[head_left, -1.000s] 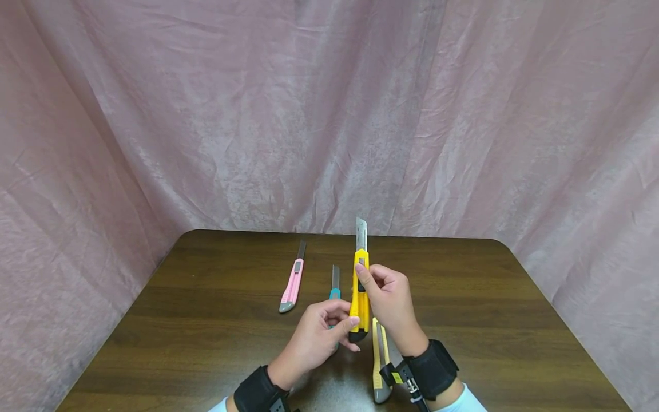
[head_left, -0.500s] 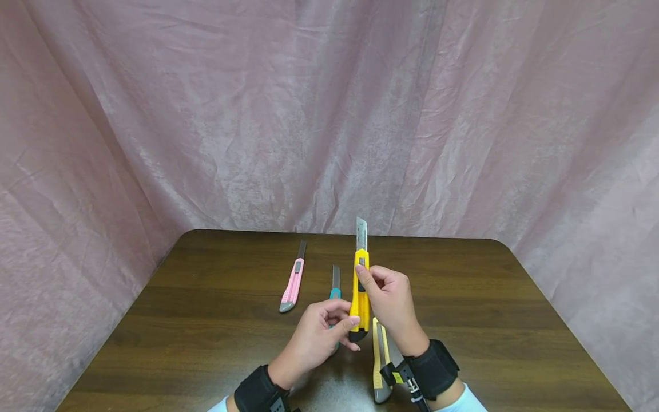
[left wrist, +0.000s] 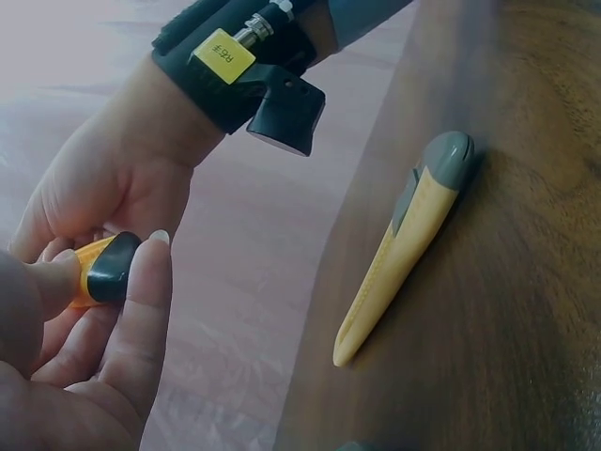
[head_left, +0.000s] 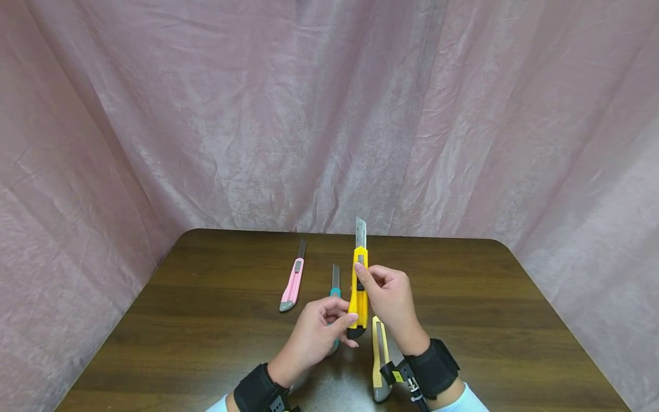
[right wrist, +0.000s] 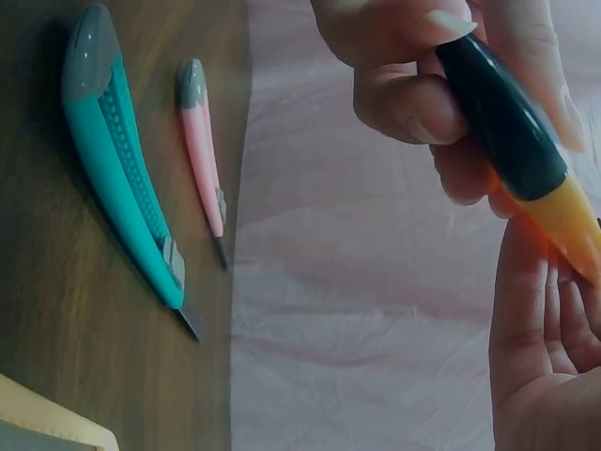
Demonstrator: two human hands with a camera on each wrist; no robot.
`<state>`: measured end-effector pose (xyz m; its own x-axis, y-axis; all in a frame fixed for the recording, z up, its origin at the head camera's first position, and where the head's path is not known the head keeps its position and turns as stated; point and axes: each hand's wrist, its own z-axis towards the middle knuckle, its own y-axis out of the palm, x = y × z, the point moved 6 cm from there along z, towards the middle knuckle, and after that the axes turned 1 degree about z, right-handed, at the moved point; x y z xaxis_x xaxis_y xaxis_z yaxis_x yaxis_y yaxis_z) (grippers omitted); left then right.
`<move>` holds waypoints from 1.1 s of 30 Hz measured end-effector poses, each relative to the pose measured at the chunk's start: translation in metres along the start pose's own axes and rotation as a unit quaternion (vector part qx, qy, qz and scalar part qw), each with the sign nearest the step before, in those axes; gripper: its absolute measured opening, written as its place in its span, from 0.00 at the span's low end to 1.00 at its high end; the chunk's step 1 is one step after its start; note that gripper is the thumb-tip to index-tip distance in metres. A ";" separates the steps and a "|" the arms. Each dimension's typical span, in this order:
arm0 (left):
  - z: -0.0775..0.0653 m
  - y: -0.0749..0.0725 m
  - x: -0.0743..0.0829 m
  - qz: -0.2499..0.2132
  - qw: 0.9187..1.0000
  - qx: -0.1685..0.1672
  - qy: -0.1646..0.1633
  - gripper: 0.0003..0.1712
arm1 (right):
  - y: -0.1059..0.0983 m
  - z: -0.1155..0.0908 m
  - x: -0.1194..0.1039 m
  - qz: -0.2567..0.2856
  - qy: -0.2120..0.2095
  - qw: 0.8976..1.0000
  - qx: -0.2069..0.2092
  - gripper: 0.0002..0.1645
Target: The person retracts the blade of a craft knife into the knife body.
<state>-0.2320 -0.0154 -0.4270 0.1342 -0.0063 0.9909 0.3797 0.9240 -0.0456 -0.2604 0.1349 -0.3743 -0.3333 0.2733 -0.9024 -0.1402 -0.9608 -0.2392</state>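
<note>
A bright yellow plastic utility knife [head_left: 362, 298] with a black end cap [head_left: 356, 332] is held up above the middle of the desk [head_left: 463, 297], its silver metal blade [head_left: 361, 233] extended and pointed away from the person. The lower end is pinched between the thumb and curled fingers of the left hand [head_left: 320, 333]. Higher up, the body is pinched by the right hand [head_left: 389, 293], with its thumb laid on the front and its fingers bent behind.

Three other knives are laid on the dark brown wooden desk. A slim pink knife with a grey end [head_left: 293, 283] is seen to the left, blade exposed. A teal knife with a grey end [right wrist: 103, 169] is partly covered by the left hand in the head view; its blade is also exposed. A pale yellow knife with a grey end [left wrist: 408, 249] is placed near the right wrist.

Black bands are worn on both wrists, below which pale blue sleeves [head_left: 462, 400] are visible. The background is filled by a draped pink curtain [head_left: 309, 114].
</note>
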 end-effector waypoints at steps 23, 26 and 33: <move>-0.001 -0.002 -0.001 -0.009 1.000 0.011 -0.005 0.11 | 0.002 -0.001 -0.001 -0.014 -0.003 1.000 -0.012 0.27; 0.000 -0.001 0.000 -0.008 1.000 0.008 -0.006 0.11 | 0.002 -0.002 -0.004 -0.007 -0.019 1.000 -0.012 0.24; 0.000 -0.003 0.001 -0.005 1.000 0.011 -0.007 0.11 | 0.003 -0.003 -0.006 0.008 -0.033 0.999 -0.015 0.15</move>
<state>-0.2329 -0.0182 -0.4258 0.1176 -0.0114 0.9930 0.3617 0.9318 -0.0322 -0.2562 0.1302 -0.3701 -0.3963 0.2595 -0.8807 -0.1071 -0.9657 -0.2364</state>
